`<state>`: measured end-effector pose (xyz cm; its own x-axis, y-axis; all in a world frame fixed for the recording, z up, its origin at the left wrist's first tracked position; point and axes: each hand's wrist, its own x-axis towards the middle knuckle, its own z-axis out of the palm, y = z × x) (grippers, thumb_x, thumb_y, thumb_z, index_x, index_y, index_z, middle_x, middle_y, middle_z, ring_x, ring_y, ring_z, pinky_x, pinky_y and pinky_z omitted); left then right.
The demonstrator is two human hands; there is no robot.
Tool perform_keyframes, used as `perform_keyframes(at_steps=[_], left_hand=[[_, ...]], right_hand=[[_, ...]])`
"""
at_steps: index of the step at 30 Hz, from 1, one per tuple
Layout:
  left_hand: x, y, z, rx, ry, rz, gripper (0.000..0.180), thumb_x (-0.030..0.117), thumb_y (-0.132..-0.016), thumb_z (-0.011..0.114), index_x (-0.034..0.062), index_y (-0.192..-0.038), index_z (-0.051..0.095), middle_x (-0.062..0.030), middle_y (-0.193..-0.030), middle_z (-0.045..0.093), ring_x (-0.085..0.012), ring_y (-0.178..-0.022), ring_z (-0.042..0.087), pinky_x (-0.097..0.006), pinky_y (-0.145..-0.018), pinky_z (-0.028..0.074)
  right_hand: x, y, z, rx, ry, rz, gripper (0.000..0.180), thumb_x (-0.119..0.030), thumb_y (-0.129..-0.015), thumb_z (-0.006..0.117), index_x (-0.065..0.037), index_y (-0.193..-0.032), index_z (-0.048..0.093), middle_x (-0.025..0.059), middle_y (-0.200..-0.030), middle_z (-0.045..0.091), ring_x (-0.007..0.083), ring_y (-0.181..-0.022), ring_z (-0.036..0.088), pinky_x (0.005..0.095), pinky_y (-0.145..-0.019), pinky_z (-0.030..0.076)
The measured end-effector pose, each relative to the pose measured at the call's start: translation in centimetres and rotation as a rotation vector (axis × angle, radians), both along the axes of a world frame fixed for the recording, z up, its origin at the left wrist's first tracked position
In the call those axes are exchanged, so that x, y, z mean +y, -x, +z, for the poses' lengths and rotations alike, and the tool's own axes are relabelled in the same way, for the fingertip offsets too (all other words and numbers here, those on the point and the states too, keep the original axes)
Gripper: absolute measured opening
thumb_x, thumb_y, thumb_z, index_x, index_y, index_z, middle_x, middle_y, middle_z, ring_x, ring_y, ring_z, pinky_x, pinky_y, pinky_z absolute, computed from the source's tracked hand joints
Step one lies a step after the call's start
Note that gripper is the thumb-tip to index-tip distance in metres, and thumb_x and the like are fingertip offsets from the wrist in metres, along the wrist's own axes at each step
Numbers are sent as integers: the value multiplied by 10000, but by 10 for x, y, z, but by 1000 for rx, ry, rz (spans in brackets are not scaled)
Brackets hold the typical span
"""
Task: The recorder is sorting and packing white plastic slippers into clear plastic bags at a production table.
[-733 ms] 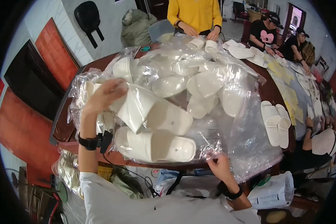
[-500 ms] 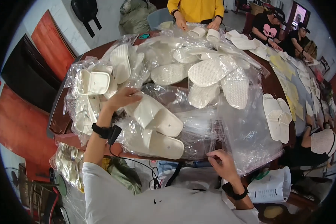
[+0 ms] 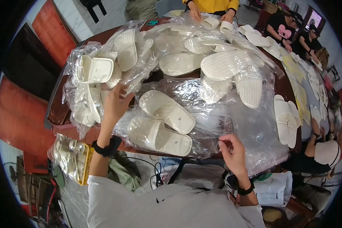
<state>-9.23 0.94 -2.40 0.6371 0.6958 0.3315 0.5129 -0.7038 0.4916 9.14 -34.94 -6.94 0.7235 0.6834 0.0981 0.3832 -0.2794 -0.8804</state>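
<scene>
I saw a pair of white slippers lying inside a clear bag at the near edge of the brown table, just in front of the body. Both slippers lay flat, side by side and touching, their long axes running from far left to near right. The toes pointed near right; the open heel ends faced far left, towards the left hand.

The left hand was raised over the far-left end of the bag, palm turned away from me, wrist bent up, with a black watch on the forearm. Its fingers were curled at the plastic there, beside a second bag of slippers on the left; I could not tell how firmly they gripped it or which sheet they had.

The right hand sat low at the near right corner of the bag, forearm coming up from the lower edge, a black band at the wrist. Its thumb and fingertips were pinched together on the bag's edge, the other fingers loosely bent.

Farther off, more bagged slippers covered the table. A loose pair lay to the right. A person in yellow worked at the far side.
</scene>
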Motion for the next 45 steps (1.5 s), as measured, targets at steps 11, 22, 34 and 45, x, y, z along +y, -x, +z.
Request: perform_keyframes(at_steps=[11, 22, 34, 45], left_hand=[[-9, 17, -65, 120, 215, -7, 413, 385, -849, 690, -15, -938, 634, -177, -772, 668, -324, -706, 667, -393, -628, 499], [-68, -29, 44, -285, 110, -207, 59, 19, -905, 566, 8, -961, 578, -112, -814, 624, -216, -699, 629, -316, -632, 476], [-104, -54, 158, -249, -414, -455, 207, -65, -892, 494, 3, -1039, 623, -90, -784, 575, -149, -684, 570, -260, -625, 460], [-49, -33, 183, -282, -306, -313, 147, 39, -962, 499, -6, -1018, 627, -14, -732, 554, -77, -686, 493, -216, -647, 433]], right_hand=[[24, -15, -27, 34, 23, 161, 140, -83, -919, 600, -10, -1032, 638, 102, -911, 593, 167, -742, 614, 275, -653, 514], [13, -15, -26, 43, 101, 194, 135, -111, -935, 598, -28, -1021, 660, 99, -915, 612, 179, -747, 630, 283, -647, 516], [11, -11, -34, 24, 98, 223, 177, -90, -896, 625, -22, -1055, 658, 112, -928, 626, 188, -755, 628, 289, -663, 507], [43, 4, -42, 42, -15, 287, 254, -87, -853, 661, -38, -1098, 614, 143, -894, 627, 273, -791, 636, 346, -701, 506]])
